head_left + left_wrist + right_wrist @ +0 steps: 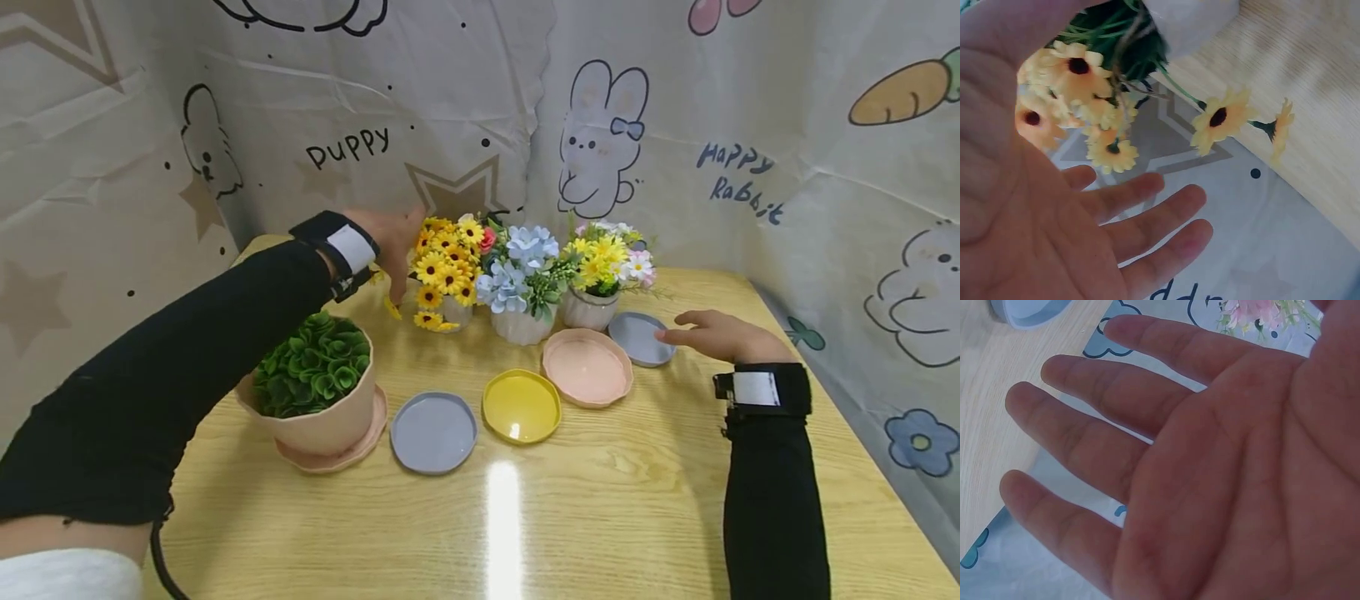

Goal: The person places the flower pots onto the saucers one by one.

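Holding nothing, both hands. Left hand (pixel 390 242) open at upper centre-left of the head view, fingers straight and spread, reaching down beside the yellow daisy bouquet (pixel 447 265); contact with the blooms not clear. Same open palm (pixel 1054 231) filling the lower left of the left wrist view, yellow daisies (pixel 1079 78) just above the fingers. Right hand (pixel 716 335) at centre right of the head view, fingers straight and relaxed, fingertips at the right edge of the blue-grey saucer (pixel 640 337); touching or only hovering, cannot tell. Right palm (pixel 1222 487) wide open in the right wrist view, saucer rim (pixel 1029 314) in the upper left corner.

Between the hands, along the back of the wooden table (pixel 615 517): blue hydrangea pot (pixel 521 287), then mixed pastel flower pot (pixel 600 279) just behind the blue-grey saucer. Nearer the lower frame, a row of loose saucers: pink saucer (pixel 587 367), yellow saucer (pixel 521 406), grey saucer (pixel 434 432). At lower left, green succulent (pixel 313 367) in a pink pot standing on its own pink dish. Behind everything, cartoon rabbit curtain (pixel 675 125).
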Demonstrator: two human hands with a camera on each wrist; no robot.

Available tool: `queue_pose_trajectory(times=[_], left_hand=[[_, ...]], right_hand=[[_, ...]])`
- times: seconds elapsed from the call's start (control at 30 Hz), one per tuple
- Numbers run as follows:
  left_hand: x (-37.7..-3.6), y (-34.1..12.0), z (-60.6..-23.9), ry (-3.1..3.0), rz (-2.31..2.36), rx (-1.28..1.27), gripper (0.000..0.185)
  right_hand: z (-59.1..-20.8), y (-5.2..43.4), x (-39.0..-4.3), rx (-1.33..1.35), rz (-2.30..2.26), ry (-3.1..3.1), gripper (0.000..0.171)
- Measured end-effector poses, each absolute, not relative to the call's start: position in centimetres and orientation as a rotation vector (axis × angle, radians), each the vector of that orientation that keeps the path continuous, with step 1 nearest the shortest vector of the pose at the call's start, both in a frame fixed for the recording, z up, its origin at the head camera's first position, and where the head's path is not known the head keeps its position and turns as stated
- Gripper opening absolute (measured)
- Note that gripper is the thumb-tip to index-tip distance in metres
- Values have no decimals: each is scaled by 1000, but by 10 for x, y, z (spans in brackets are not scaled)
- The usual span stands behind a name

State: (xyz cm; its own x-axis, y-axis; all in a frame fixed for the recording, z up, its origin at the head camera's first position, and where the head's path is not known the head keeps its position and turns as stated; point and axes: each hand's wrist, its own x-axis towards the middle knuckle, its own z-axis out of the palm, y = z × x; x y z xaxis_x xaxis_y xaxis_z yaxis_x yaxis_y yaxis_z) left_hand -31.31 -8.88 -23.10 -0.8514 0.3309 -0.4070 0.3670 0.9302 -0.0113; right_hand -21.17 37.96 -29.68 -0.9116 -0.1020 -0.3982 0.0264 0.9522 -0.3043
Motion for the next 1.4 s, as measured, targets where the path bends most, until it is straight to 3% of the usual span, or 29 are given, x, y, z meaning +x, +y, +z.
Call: queue_pose_trajectory(times=[0.2,0.4,0.63,0.7,0.9,1.17,1.4], left_hand=[[-325,-79,-244,2637,-184,348,151],[-334,-64,-258,2637,-178,346,150],[-338,-51,-267,2679,-136,332,95],[-340,-51,-269,2682,-70,357,92],[-346,-54,-280,2671,104,521,121],[-357,-58,-297,2604,428,702,114],[-355,-54,-299,2588,524,598,124]], right_hand=[[-298,378,-213,-30,-443,2662,95],[-298,380,-213,-24,-388,2684,94],[-296,380,-212,-34,-401,2692,93],[-296,380,-212,-33,-410,2693,93],[-298,379,-213,-22,-428,2695,93],[-297,378,-212,-34,-419,2690,95],[-297,379,-212,-54,-435,2682,91]])
